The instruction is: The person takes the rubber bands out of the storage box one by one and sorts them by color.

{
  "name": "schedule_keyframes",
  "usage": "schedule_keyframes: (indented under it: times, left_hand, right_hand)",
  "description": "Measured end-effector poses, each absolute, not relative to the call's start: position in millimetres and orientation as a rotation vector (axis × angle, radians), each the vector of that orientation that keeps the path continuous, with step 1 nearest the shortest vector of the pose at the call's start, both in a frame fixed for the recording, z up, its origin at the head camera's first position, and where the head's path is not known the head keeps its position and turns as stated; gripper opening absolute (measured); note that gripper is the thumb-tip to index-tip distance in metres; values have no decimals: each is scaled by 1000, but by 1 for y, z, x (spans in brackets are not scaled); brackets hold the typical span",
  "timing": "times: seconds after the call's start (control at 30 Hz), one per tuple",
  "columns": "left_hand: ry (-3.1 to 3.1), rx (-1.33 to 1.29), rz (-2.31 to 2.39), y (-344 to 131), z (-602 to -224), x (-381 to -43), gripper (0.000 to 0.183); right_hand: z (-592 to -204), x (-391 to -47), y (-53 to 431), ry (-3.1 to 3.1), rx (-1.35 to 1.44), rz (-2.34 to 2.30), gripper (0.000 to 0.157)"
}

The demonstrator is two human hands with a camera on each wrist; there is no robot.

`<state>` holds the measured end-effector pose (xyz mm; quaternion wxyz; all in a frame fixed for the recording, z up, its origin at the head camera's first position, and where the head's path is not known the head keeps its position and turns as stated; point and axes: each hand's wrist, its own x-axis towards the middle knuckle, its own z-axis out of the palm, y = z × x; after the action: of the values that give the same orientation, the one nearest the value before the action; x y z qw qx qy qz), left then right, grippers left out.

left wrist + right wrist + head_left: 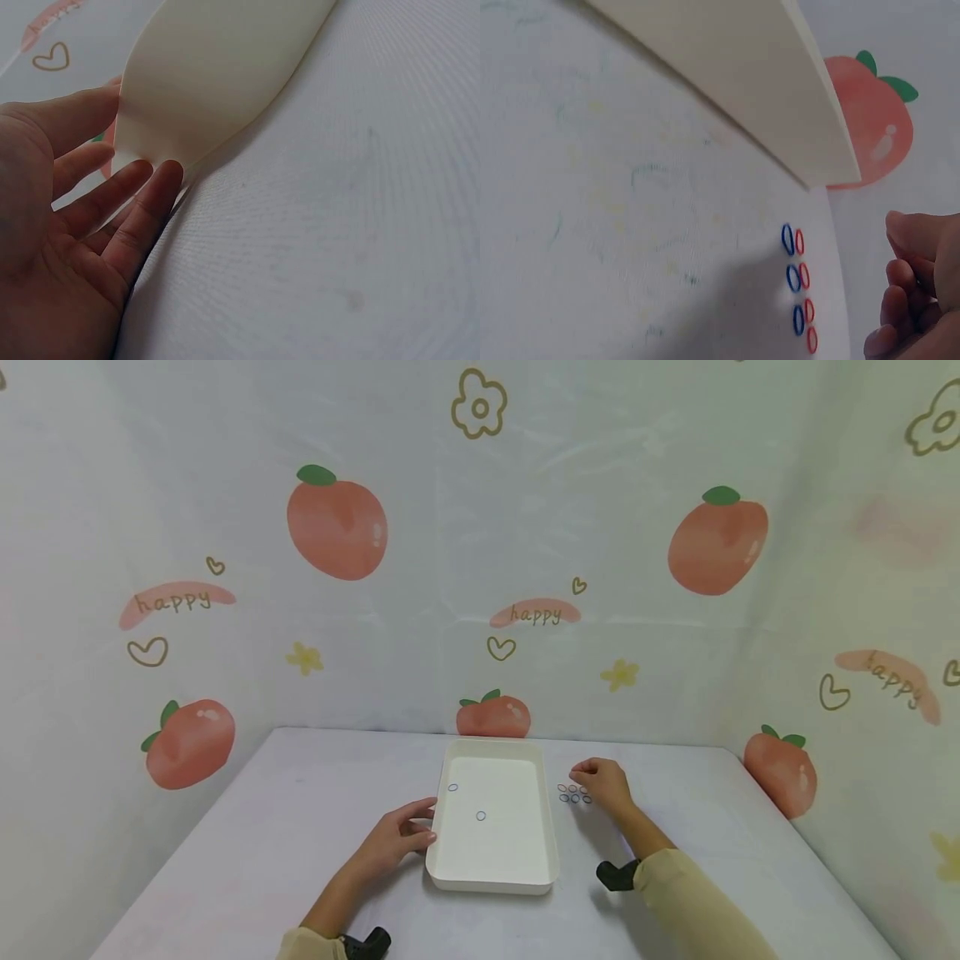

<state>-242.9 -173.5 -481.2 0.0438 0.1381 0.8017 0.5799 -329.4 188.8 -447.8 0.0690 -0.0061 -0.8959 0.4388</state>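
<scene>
A shallow white tray (512, 852) stands in the middle of the table with two small blue rings inside, one ring (453, 787) near its left wall and another ring (481, 816) closer to the centre. My left hand (397, 837) touches the tray's left side with relaxed fingers; in the left wrist view its fingertips (171, 171) rest against the outer wall. My right hand (604, 783) hovers over small rings right of the tray, thumb and forefinger close together. I cannot tell whether a ring is between them. The right wrist view shows blue rings (793, 278) beside red rings (804, 275).
A white cloth covers the table (300, 827). White curtains (600, 460) printed with fruit, flowers and hearts enclose the back and sides. Each wrist wears a black camera mount, such as the right mount (618, 876).
</scene>
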Motion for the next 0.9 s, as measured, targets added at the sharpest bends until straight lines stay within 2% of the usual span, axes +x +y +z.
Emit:
schedule_keyframes:
  times: [0.43, 0.9]
  left_hand:
    - [2447, 447, 1779, -175, -483, -243, 59]
    - [2458, 420, 1778, -174, -482, -242, 58]
  right_hand:
    - [-437, -327, 153, -2591, -85, 1636, 16]
    - [-430, -327, 129, -2637, 107, 1692, 10]
